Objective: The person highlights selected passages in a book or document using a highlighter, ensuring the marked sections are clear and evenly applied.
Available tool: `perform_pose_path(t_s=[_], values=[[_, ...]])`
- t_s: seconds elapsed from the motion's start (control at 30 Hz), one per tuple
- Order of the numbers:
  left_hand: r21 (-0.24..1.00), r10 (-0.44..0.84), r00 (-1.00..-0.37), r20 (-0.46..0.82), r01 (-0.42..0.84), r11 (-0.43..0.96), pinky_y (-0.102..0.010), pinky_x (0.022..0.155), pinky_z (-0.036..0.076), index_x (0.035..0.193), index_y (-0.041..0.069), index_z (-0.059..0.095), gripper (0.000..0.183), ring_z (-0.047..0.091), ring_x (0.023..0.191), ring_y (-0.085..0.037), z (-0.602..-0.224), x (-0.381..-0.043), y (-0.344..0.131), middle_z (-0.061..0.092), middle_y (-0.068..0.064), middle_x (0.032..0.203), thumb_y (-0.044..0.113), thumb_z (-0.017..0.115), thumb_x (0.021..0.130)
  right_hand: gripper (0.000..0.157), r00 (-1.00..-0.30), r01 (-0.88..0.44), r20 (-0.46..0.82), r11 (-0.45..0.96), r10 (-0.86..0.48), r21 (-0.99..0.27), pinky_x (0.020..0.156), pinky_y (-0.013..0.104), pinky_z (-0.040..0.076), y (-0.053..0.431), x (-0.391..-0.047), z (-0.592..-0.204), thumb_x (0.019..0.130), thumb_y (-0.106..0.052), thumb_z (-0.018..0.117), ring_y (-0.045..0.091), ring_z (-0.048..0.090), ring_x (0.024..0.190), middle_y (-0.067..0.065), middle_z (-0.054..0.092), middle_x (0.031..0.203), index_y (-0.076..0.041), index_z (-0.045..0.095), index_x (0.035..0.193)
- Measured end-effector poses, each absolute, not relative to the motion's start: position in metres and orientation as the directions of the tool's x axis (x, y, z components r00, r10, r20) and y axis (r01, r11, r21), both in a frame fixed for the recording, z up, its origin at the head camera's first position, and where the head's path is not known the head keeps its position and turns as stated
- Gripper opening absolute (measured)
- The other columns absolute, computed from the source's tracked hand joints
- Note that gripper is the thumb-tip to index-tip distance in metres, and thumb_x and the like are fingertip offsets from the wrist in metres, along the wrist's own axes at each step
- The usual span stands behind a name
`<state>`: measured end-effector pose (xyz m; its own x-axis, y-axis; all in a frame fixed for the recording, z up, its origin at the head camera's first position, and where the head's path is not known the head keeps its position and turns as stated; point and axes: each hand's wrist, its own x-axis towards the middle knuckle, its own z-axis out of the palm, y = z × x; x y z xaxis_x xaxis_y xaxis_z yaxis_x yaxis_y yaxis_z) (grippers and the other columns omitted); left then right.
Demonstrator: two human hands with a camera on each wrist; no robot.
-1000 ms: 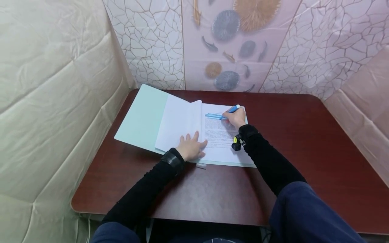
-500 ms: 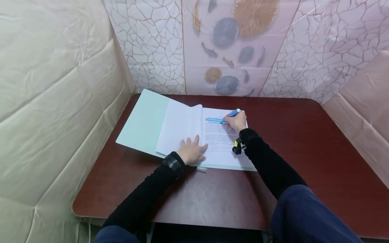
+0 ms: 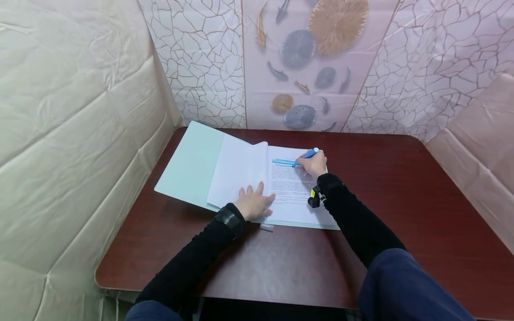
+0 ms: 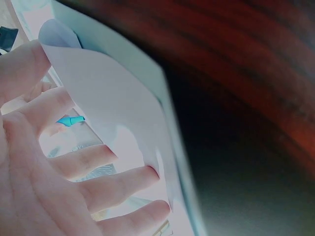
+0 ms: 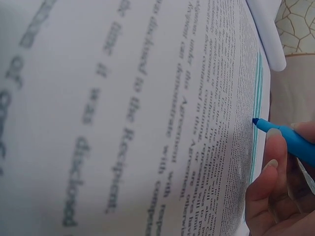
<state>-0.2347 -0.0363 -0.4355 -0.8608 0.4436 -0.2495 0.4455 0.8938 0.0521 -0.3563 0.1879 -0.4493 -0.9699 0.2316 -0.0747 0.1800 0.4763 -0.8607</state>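
A pale green folder (image 3: 188,162) lies unfolded on the table with white sheets inside. Its right-hand printed page (image 3: 289,189) bears several blue highlighted lines (image 3: 282,161) near the top. My right hand (image 3: 315,164) pinches a blue highlighter (image 3: 311,153) between thumb and fingers; in the right wrist view its dark tip is at the marked lines. My left hand (image 3: 254,203) rests with spread fingers over the turned-back blank sheets (image 3: 237,162), thumb reaching onto the printed page. In the left wrist view, these fingers (image 4: 120,187) lie along the curled sheet (image 4: 98,83).
The folder rests on a reddish-brown table (image 3: 381,178). A small whitish piece (image 3: 267,228) sticks out at the folder's front edge. A patterned wall covering (image 3: 213,67) stands behind, and a quilted cream covering (image 3: 80,147) borders the left side.
The head view has tilted up slightly, so the whole scene sits lower in it. Both hands stay nearly in place on the papers, and the highlighter tip stays by the marked lines.
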Motion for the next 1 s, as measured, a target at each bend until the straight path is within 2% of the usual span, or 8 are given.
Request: perform_pose_path(t_s=[0.27,0.47,0.77,1.0], values=[[0.045,0.439,-0.861,-0.255,0.443,0.895,-0.061,0.112,0.025,0.15,0.032,0.034,0.058,0.033,0.136,-0.045,-0.4355,-0.2386,-0.0364,0.02,-0.016,0.16,0.047,0.051,0.096,0.02,-0.967,0.173,-0.051,0.495,0.251,-0.852,0.056,0.028,0.049,0.1873,-0.3581,-0.4462,0.086,-0.023,0.07,0.024,0.069,0.068,0.006,0.064,0.082,-0.008,0.063,0.096],[0.058,0.434,-0.861,-0.265,0.435,0.899,-0.061,0.113,0.023,0.15,0.032,0.033,0.059,0.031,0.139,-0.046,-0.4359,-0.239,-0.0365,0.017,-0.017,0.161,0.047,0.051,0.096,0.021,-0.963,0.186,-0.053,0.505,0.265,-0.843,0.05,0.021,0.043,0.1869,-0.3608,-0.4472,0.087,-0.023,0.07,0.016,0.068,0.06,0.008,0.066,0.088,-0.007,0.063,0.098],[0.053,0.437,-0.86,-0.264,0.44,0.897,-0.061,0.113,0.024,0.151,0.032,0.032,0.059,0.03,0.139,-0.046,-0.4377,-0.2385,-0.0379,0.018,-0.017,0.161,0.048,0.051,0.097,0.022,-0.964,0.186,-0.06,0.493,0.259,-0.85,0.052,0.022,0.046,0.1872,-0.3602,-0.4499,0.086,-0.023,0.07,0.02,0.068,0.064,0.01,0.066,0.089,-0.006,0.063,0.099],[0.053,0.439,-0.858,-0.265,0.442,0.895,-0.06,0.113,0.024,0.151,0.032,0.032,0.059,0.03,0.139,-0.046,-0.4379,-0.2377,-0.0378,0.018,-0.017,0.161,0.048,0.051,0.096,0.021,-0.957,0.213,-0.085,0.473,0.277,-0.855,0.054,0.025,0.046,0.1892,-0.3591,-0.4489,0.085,-0.022,0.072,0.016,0.066,0.059,0.011,0.066,0.089,-0.006,0.063,0.097]])
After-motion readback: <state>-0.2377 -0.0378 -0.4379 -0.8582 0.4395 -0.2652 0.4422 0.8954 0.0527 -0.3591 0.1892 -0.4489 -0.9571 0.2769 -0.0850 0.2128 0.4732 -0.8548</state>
